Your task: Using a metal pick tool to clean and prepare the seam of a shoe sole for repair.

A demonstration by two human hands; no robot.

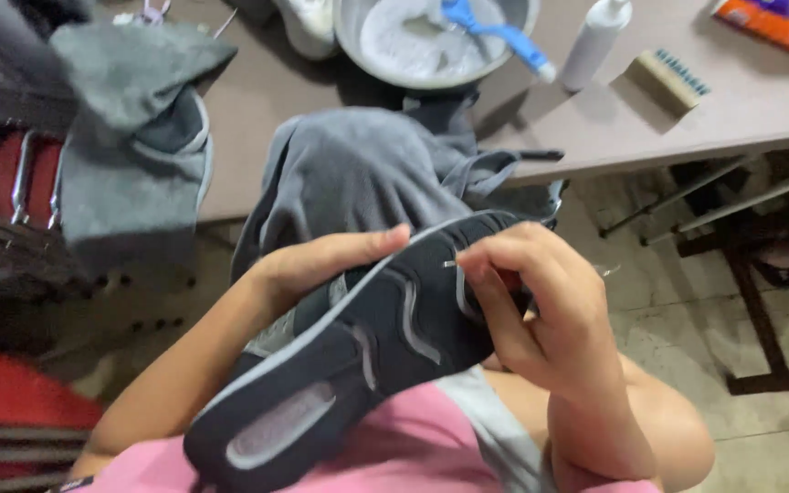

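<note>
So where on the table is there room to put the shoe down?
Bare table shows to the right of the wooden brush, and between the basin and the draped grey cloth. It is crowded around the basin, white bottle and brush.

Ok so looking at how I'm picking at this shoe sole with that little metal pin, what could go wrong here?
The thin metal pin is pinched in your right hand with its tip aimed towards your left hand; a slip could jab that thumb.

Prying in the groove might gouge the dark shoe sole.

The grey cloth hangs off the table edge next to the basin; tugging it might pull things down.
</note>
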